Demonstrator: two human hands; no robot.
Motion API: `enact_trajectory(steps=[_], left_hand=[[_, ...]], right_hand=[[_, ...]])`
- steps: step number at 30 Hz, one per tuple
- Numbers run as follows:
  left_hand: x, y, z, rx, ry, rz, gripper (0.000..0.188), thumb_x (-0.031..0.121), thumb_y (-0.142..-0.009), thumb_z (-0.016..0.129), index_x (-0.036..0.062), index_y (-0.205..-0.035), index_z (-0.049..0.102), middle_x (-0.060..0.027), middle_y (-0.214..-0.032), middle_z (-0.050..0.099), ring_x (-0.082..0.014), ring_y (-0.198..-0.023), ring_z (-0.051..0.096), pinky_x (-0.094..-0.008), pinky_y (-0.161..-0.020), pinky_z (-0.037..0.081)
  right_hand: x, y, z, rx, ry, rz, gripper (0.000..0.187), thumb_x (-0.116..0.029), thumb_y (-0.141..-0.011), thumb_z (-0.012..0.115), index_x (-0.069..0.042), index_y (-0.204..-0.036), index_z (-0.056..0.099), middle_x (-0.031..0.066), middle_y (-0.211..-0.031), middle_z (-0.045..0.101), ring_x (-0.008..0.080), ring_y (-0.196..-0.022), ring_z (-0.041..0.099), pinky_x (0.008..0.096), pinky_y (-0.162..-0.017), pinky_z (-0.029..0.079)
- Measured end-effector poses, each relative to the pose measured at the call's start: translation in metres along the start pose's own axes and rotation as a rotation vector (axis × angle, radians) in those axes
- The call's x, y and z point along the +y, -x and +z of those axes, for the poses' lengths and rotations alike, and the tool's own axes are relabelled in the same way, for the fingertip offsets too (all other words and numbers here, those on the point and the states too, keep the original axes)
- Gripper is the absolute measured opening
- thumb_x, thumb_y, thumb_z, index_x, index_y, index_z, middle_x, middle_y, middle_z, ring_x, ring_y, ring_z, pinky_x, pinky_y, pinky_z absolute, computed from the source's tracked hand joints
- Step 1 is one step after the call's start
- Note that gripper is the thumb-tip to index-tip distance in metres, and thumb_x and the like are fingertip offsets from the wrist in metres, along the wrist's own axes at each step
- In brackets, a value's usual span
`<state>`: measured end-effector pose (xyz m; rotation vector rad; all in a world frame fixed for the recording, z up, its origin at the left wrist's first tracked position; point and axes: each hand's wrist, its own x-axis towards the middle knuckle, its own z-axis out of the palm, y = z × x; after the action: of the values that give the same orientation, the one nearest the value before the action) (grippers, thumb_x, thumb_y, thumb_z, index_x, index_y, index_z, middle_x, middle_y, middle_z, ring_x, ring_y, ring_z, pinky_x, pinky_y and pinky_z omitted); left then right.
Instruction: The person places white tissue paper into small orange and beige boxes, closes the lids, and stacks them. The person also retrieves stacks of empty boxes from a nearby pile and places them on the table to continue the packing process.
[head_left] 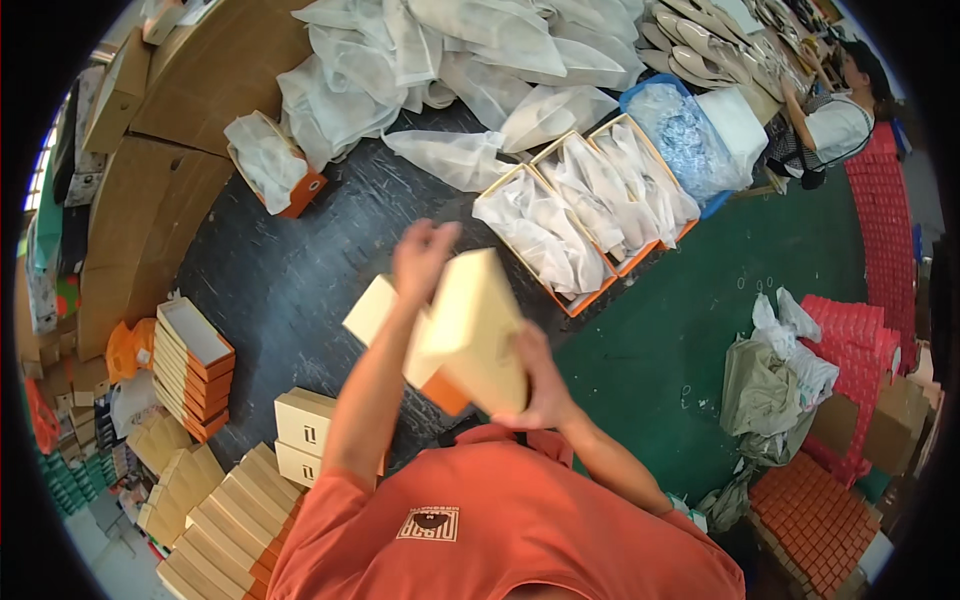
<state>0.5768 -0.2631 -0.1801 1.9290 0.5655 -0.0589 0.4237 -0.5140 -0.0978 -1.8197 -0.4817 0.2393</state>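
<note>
My right hand [540, 372] grips the near right side of a cream shoebox [470, 325], its thumb and fingers on the box wall. The box is tilted above the table, blurred, with an orange part at its lower end. Just beyond the box's far left edge, my left hand [424, 262] is raised with loosely bent fingers, slightly smeared, and nothing shows in them. A pale flat-sided piece [370, 308] juts out under my left forearm; whether it belongs to the same box is hidden. Ahead on the right, open orange-edged shoeboxes [548, 235] hold shoes wrapped in white tissue.
Wrapped shoes [450, 50] lie piled at the back. Another open box [270, 165] stands left of them. Stacked orange-sided trays [195, 370] and cream boxes [235, 520] stand at left. A blue bin [680, 130] holds clear plastic. A co-worker [840, 120] handles shoes at far right.
</note>
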Motion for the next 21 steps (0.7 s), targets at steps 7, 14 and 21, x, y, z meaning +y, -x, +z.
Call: enact_trajectory(steps=[7,14,21], left_hand=[[0.020,0.079,0.106,-0.343,0.244,-0.311,0.068,0.010,-0.100,0.061,-0.0002,-0.157,0.026,-0.0247,-0.128,0.063,-0.0265,-0.091,0.075,-0.0375,-0.066,0.064],[0.024,0.033,0.015,0.155,-0.472,0.385,0.054,-0.002,-0.086,0.065,-0.0012,-0.140,0.058,-0.0256,-0.134,0.064,-0.0443,-0.116,0.065,-0.0454,-0.105,0.051],[0.041,0.003,0.041,-0.159,-0.568,-0.017,0.040,0.030,-0.098,0.048,-0.0014,-0.096,0.073,-0.0253,-0.106,0.075,-0.0466,-0.100,0.071,-0.0561,-0.096,0.053]], right_hand=[[0.079,0.014,-0.117,0.383,0.621,0.278,0.119,-0.048,-0.071,0.091,-0.007,-0.165,0.029,0.0336,-0.159,0.030,0.0527,-0.142,0.039,0.0591,-0.114,0.038],[0.072,0.075,-0.070,0.037,0.891,0.254,0.114,-0.049,-0.066,0.093,-0.019,-0.162,0.039,0.0308,-0.163,0.026,0.0528,-0.138,0.038,0.0656,-0.108,0.035],[0.065,-0.066,-0.027,-0.079,0.925,0.253,0.117,-0.049,-0.066,0.091,-0.029,-0.166,0.035,0.0300,-0.163,0.023,0.0520,-0.134,0.038,0.0648,-0.107,0.034]])
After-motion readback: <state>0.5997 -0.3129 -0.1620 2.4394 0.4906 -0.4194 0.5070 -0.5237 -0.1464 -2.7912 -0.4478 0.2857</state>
